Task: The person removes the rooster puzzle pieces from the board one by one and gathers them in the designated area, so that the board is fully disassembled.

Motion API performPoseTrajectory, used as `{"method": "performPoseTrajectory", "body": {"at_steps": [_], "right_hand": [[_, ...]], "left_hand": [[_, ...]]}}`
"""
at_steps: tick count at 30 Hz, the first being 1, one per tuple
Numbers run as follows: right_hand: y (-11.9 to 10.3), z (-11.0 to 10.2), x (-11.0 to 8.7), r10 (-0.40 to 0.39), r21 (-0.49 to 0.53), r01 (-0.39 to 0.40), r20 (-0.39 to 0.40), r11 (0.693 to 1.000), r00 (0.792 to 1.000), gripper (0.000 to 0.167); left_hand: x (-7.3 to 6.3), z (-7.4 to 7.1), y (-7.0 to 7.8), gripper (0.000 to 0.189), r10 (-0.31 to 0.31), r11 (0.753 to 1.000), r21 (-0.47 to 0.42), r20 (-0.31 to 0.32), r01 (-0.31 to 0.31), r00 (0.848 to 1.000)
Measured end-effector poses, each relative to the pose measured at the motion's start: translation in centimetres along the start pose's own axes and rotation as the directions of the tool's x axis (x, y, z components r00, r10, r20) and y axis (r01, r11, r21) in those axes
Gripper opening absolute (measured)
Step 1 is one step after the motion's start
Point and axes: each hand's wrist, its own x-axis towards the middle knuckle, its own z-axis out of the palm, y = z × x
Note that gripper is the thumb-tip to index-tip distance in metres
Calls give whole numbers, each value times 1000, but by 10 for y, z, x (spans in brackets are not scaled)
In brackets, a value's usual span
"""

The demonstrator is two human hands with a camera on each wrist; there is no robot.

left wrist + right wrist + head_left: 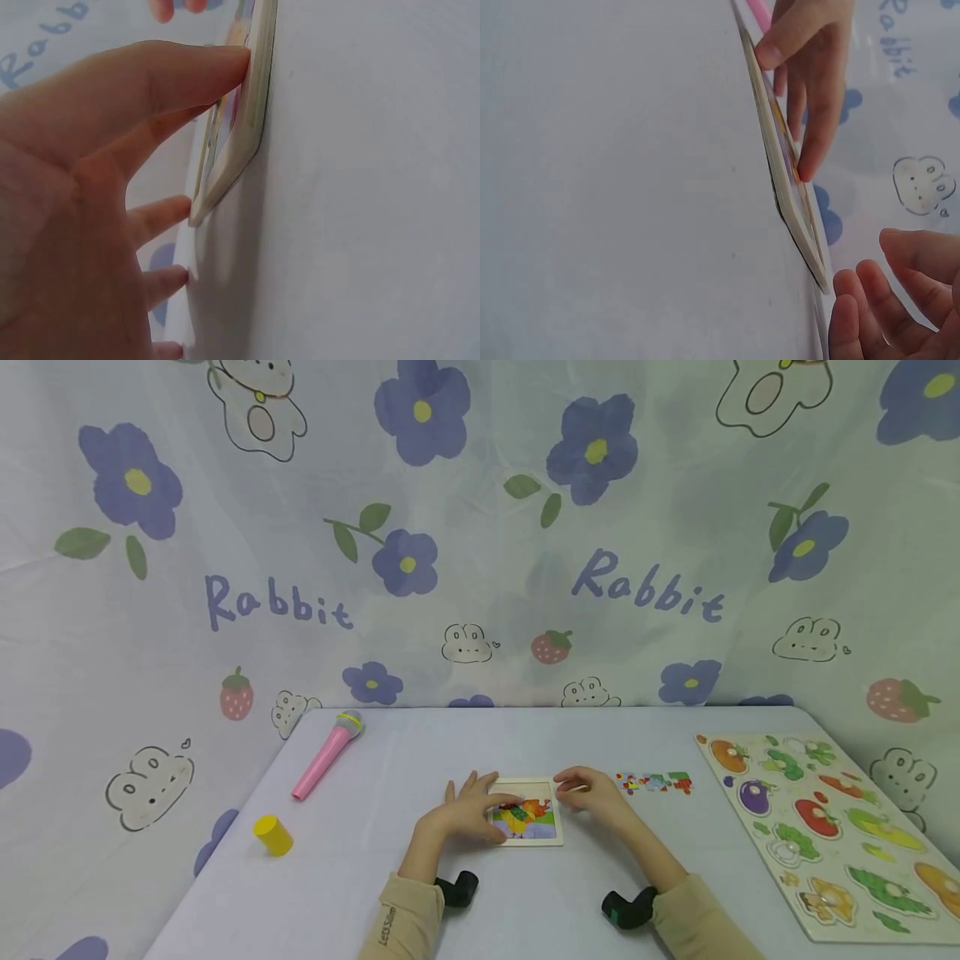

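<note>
A small wooden jigsaw puzzle tray [561, 827] lies flat on the table, with picture pieces [540, 828] inside showing a bird-like figure. Its upper strip shows bare wood. My left hand [461, 814] spreads over the tray's left side, index finger on the pieces and thumb at the near-left edge. In the left wrist view that thumb reaches the tray rim [244, 142]. Just off the tray's right edge hovers my right hand [596, 795], fingers loosely bent with nothing visible between them. Several loose jigsaw pieces [681, 782] lie beyond it to the right.
A pink toy microphone [326, 760] and a yellow cylinder [273, 835] are on the table's left side. On the right lies a large vegetable peg board [813, 860]. Behind the table hangs a printed curtain [487, 593].
</note>
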Motion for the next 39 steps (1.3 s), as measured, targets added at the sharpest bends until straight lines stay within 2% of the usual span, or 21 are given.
{"method": "performPoseTrajectory", "body": {"at_steps": [10, 14, 17, 21, 24, 27, 31, 35, 39], "right_hand": [[-6, 10, -2, -47, -62, 50, 43, 997, 998, 22], [-7, 12, -4, -72, -130, 78, 50, 988, 996, 19], [-9, 15, -5, -77, -236, 86, 48, 968, 996, 18], [-12, 19, -6, -42, -397, 62, 59, 916, 997, 21], [-14, 21, -6, -21, -454, 50, 69, 890, 997, 24], [-14, 22, -6, -35, -454, 64, 72, 889, 997, 26], [-14, 21, -5, -81, -393, 109, 87, 913, 993, 27], [-14, 20, -5, -120, -289, 152, 124, 945, 985, 21], [-14, 18, -4, -123, -232, 152, 134, 961, 983, 15]], "left_hand": [[-1, -3, 3, 56, 0, 1000, -7, 8, 0, 1000], [-1, -1, 2, 56, 6, 1000, 0, 12, -6, 1000], [0, 0, 2, 56, 6, 1000, 6, 14, -6, 1000], [1, 1, 1, 56, 12, 1000, 9, 8, -12, 1000], [1, 1, 1, 56, 18, 1000, 10, 1, -18, 1000], [1, 2, 0, 56, 17, 1000, 7, 0, -17, 1000], [1, 3, -1, 56, 15, 1000, -4, 3, -15, 1000], [1, 2, -1, 56, 14, 1000, -16, 8, -14, 1000], [0, 0, 0, 56, 11, 1000, -20, 13, -10, 1000]]}}
